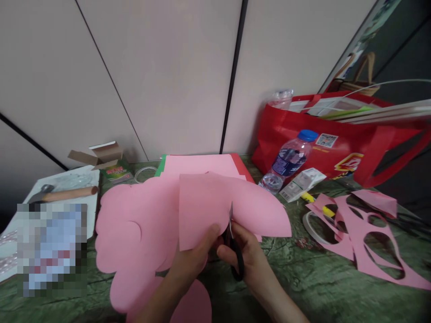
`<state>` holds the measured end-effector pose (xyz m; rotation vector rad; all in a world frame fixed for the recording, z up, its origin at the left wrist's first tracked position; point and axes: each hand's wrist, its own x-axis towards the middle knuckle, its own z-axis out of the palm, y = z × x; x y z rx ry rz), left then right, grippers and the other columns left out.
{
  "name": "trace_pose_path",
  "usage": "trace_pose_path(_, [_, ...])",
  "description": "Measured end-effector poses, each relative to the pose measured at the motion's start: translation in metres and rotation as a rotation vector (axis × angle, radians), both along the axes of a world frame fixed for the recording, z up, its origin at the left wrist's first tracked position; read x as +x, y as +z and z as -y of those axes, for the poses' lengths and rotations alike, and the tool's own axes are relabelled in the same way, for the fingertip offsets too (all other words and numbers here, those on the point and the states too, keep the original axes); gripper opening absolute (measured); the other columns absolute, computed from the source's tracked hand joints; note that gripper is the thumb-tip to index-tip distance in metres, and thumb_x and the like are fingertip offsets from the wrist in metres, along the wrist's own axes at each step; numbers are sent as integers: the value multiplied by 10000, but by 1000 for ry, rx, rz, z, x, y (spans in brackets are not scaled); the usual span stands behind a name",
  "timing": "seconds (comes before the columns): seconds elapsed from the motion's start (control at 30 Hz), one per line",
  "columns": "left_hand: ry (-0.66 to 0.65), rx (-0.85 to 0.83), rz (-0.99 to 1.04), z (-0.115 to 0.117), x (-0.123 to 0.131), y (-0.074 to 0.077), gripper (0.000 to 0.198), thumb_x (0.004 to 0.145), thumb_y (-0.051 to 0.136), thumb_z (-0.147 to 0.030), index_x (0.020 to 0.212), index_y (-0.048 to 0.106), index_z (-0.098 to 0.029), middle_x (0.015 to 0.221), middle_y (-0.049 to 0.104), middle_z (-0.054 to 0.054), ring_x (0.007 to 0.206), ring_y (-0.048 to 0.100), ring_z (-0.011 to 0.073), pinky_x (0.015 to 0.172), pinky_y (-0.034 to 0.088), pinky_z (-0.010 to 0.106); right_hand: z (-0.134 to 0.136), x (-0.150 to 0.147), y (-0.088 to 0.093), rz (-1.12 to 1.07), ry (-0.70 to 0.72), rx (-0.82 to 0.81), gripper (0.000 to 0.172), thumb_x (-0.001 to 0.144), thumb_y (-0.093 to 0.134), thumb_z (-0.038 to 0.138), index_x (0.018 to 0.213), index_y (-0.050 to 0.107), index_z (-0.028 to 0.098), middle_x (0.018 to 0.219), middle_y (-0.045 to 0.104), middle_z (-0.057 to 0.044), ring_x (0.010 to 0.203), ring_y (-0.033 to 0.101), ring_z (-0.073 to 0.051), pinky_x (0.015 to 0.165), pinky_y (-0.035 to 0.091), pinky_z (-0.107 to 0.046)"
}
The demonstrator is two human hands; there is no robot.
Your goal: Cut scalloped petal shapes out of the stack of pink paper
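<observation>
A sheet of pink paper (204, 204) is held up at the centre, its right part curling away from a curved cut. My left hand (200, 251) grips the sheet's lower edge, thumb on top; the fingers beneath are hidden. Black-handled scissors (238, 262) are in my right hand (251, 253), fingers through the handles. Their blades point up and away from me, at the cut in the sheet. Under and left of my hands lie several pink paper pieces (128, 215) with rounded, scalloped edges. A stack of pink sheets (202, 162) lies behind, with green and red showing at its sides.
To the right are pink paper scraps (353, 229) with oval holes, a tape roll (310, 229) and a small white box (302, 184). A water bottle (289, 159) leans against a red bag (283, 123). At left are an open carton (116, 169) and a wooden-handled hammer (70, 194).
</observation>
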<state>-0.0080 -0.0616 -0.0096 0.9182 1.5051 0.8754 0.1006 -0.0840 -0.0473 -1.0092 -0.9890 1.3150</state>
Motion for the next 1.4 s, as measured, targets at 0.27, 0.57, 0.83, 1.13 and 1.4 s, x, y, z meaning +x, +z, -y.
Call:
trace_pose_path(0.27, [-2,39,29,-2,-2,-4,237,609,714,-373,698,684,-156,803,714,128,835,644,299,788,478,399,0,1,-1,-23,5,-12,359,614,743,470,772,614,175,651,513,16,561,411,-120,519,340,-235])
trace_pose_path(0.57, [11,40,82,-1,-2,-1,210,613,714,-351,720,685,-173,828,722,115,853,648,287,791,484,385,0,0,4,24,-17,-36,381,567,762,463,627,495,197,610,445,31,579,406,-140,546,353,-262])
trace_pose_path(0.83, [7,48,70,-2,-2,-1,170,631,699,-331,720,692,-186,819,724,102,834,649,283,778,486,376,1,1,0,27,-19,-20,333,624,731,461,666,544,188,609,470,29,568,413,-136,542,364,-261])
trace_pose_path(1.13, [16,110,80,-3,-3,-4,148,635,699,-311,718,690,-188,844,718,102,904,635,289,844,467,393,-1,2,5,79,-40,-1,342,580,763,451,616,549,187,577,469,32,551,398,-131,500,351,-242])
trace_pose_path(1.4, [76,119,54,-5,-5,-7,288,564,757,-309,815,687,-186,955,705,120,1039,578,308,942,403,411,0,2,1,83,-25,-40,326,585,761,433,730,606,185,635,508,12,564,414,-134,481,347,-231])
